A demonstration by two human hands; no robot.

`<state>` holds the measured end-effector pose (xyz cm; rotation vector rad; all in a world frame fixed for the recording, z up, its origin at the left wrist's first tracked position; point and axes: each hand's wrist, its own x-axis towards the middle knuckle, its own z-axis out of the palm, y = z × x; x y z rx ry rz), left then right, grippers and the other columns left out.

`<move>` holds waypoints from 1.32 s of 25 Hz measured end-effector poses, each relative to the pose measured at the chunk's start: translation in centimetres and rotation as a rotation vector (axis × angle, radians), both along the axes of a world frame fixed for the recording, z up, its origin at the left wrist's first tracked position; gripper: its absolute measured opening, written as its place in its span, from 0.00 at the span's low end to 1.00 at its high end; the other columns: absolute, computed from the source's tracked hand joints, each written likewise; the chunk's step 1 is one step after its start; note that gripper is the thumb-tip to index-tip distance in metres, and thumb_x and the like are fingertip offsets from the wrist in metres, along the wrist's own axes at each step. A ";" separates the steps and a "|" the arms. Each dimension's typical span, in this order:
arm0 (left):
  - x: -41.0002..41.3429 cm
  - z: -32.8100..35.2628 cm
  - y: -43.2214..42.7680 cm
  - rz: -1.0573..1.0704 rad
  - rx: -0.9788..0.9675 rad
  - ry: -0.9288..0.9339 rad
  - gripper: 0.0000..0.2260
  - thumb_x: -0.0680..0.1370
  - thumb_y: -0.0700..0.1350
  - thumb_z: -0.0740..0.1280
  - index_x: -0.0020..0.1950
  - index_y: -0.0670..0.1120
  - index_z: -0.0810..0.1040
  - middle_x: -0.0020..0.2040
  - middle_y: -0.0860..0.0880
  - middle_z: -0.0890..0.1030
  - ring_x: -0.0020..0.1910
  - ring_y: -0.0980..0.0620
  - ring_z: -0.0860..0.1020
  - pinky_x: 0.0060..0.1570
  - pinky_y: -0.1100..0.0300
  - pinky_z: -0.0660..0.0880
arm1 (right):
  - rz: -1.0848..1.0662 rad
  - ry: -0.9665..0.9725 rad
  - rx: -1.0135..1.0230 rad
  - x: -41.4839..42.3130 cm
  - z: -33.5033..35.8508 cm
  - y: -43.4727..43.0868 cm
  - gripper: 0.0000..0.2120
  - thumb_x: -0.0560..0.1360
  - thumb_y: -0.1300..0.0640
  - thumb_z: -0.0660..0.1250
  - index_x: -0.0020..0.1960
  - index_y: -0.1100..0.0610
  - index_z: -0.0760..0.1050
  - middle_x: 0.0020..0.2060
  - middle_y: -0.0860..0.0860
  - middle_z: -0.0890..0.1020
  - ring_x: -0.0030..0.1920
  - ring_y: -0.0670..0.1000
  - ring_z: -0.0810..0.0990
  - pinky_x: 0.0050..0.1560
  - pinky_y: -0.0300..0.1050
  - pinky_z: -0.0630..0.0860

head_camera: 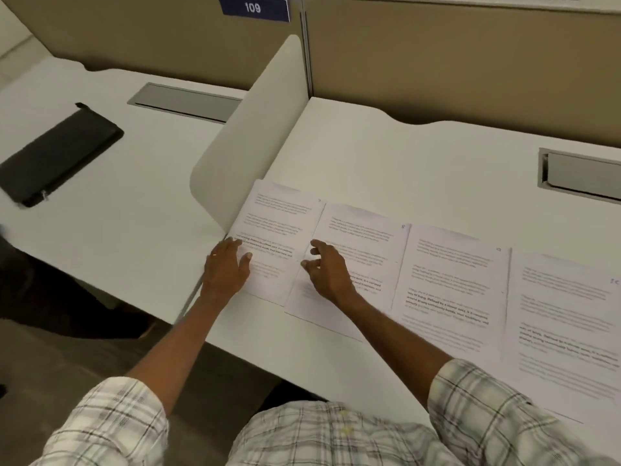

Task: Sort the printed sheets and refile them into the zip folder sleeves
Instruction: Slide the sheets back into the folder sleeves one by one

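Where the left desk (111, 227) meets the frame edge, a black zip folder (57, 153) lies flat and closed, its zip pull at the near corner, well apart from the paper. Behind it, a grey hatch (184, 102) is set into the desktop. A white divider (248, 136) stands upright between this desk and the right desk (403, 163); above it, a blue sign (252, 8) reads 109. Four printed sheets lie in a row on the right desk, starting at the foot of the divider and running rightward along the near edge. First sheet (282, 213): left hand (228, 267) rests flat on its near left part, fingers straight and together, thumb out, gripping nothing. Second sheet (363, 237): its left edge overlaps the first sheet. Right hand (326, 270) sits over that overlap, fingers loosely bent and spread, nothing held; cannot tell whether the fingertips touch the paper. Hands are near each other but apart. Third sheet (450, 284) and fourth sheet (564, 317) lie edge to edge further right, untouched; the fourth runs out of frame. Text on all four is too blurred to read. A second hatch (581, 176) sits at the far right, behind the sheets. Both forearms are bare below rolled plaid sleeves (477, 395).
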<state>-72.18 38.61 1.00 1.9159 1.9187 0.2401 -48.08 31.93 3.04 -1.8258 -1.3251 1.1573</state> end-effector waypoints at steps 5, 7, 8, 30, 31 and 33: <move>-2.8 -0.2 3.3 -0.014 -0.061 -0.203 0.26 0.77 0.48 0.76 0.73 0.45 0.73 0.73 0.45 0.73 0.73 0.42 0.69 0.71 0.50 0.66 | -0.214 -0.044 -0.131 -3.9 -1.6 3.0 0.26 0.76 0.57 0.74 0.71 0.61 0.71 0.61 0.56 0.77 0.51 0.50 0.76 0.53 0.40 0.68; -3.5 0.3 4.1 -0.028 -0.045 -0.212 0.30 0.74 0.47 0.79 0.74 0.46 0.72 0.71 0.45 0.75 0.71 0.42 0.69 0.69 0.50 0.68 | -0.307 -0.060 -0.128 -5.0 -2.2 3.2 0.28 0.73 0.57 0.77 0.69 0.60 0.72 0.59 0.56 0.77 0.50 0.50 0.78 0.54 0.43 0.73; -3.9 0.5 4.5 -0.043 -0.025 -0.227 0.31 0.74 0.46 0.79 0.75 0.46 0.72 0.70 0.45 0.76 0.70 0.43 0.70 0.68 0.48 0.70 | -0.350 -0.061 -0.131 -5.6 -2.2 3.3 0.29 0.71 0.57 0.79 0.69 0.60 0.72 0.59 0.55 0.77 0.51 0.52 0.79 0.56 0.47 0.77; -0.2 4.2 2.4 0.021 -0.446 -0.958 0.10 0.78 0.45 0.75 0.59 0.48 0.83 0.50 0.52 0.87 0.48 0.56 0.84 0.45 0.63 0.77 | -0.847 0.656 -0.032 1.1 3.1 -4.5 0.14 0.78 0.66 0.69 0.63 0.59 0.81 0.55 0.53 0.87 0.56 0.52 0.85 0.51 0.44 0.83; 0.9 4.4 1.5 -0.003 -0.467 -0.966 0.10 0.77 0.45 0.75 0.59 0.48 0.83 0.50 0.51 0.88 0.50 0.53 0.85 0.46 0.60 0.79 | -0.853 0.646 -0.020 2.2 3.3 -6.0 0.14 0.79 0.65 0.69 0.64 0.59 0.81 0.56 0.52 0.87 0.57 0.52 0.85 0.51 0.43 0.82; 3.4 4.8 -0.4 -0.051 -0.497 -0.956 0.12 0.77 0.45 0.76 0.60 0.47 0.83 0.51 0.50 0.88 0.53 0.49 0.86 0.51 0.52 0.82 | -0.881 0.614 0.004 4.3 3.5 -9.1 0.13 0.80 0.63 0.69 0.63 0.59 0.81 0.55 0.52 0.87 0.57 0.53 0.85 0.51 0.44 0.83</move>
